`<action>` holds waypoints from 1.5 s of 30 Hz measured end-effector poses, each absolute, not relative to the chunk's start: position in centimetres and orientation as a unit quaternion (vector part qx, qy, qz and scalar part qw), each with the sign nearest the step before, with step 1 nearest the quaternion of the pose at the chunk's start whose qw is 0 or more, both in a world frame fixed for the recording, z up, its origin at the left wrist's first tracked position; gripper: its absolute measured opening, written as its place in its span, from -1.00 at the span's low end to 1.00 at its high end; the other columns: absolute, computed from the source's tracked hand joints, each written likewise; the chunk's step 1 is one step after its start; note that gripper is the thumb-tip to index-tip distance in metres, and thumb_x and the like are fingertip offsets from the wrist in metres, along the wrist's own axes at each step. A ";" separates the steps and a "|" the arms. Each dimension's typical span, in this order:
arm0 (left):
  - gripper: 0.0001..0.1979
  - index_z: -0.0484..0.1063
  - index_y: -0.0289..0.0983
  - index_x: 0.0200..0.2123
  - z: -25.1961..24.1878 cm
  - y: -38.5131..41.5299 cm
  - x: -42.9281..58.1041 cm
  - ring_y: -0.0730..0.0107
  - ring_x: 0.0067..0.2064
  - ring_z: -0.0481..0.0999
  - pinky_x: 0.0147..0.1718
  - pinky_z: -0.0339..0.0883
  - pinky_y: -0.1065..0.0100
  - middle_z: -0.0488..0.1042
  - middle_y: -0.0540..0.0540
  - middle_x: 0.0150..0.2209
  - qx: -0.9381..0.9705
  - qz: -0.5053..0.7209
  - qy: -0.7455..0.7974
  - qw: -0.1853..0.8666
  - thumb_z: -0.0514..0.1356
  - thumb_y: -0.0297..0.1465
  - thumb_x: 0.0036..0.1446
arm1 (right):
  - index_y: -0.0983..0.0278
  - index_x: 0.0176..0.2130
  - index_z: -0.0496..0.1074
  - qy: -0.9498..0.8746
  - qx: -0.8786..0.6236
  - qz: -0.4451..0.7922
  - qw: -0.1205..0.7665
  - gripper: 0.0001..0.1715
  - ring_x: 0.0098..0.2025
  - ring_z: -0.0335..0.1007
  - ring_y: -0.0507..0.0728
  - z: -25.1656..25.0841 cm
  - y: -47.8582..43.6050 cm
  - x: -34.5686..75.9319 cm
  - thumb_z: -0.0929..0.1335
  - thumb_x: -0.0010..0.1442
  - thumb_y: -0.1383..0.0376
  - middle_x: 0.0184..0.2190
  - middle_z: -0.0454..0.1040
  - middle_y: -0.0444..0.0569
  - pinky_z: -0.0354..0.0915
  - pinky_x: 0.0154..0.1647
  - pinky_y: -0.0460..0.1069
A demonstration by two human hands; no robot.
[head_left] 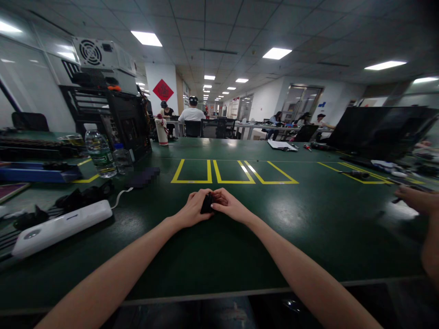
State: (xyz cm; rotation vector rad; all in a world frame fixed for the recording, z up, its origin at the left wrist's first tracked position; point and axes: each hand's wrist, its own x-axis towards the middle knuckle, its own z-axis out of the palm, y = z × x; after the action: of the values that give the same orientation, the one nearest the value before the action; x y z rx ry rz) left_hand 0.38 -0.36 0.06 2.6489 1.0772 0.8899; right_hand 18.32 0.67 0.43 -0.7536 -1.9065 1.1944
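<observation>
Green table (192, 260) bears yellow tape (191, 182); a black object (206, 204) is held between both hands on the near side of that tape. Left hand (192, 209) is curled round it, fingers over the top; right hand (230, 206) has thumb and fingers bent at its right side, whether pinching cannot be told. Judged sound practice: steady with the left, apply light, even pressure with the right, keep fingertips from slipping. Object appears dark, compact and largely covered; markings not discernible
</observation>
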 end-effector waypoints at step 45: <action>-0.43 -0.04 -0.17 0.01 0.6 -0.8 0.3 0.22 0.00 0.21 0.03 -0.05 0.12 0.19 -0.10 -0.06 0.882 0.289 0.360 0.093 0.15 -0.37 -0.06 | 0.26 -0.20 0.19 -0.744 -0.305 0.475 0.356 -0.66 -0.14 0.27 0.07 0.7 0.5 18.5 0.33 -0.01 0.28 -0.23 0.29 -0.07 0.21 -0.07 0.08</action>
State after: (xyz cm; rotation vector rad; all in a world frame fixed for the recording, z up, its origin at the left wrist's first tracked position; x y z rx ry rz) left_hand 0.34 -0.77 0.64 2.6189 1.0674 0.8580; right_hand 18.50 0.47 0.68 -0.7885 -1.9221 1.2270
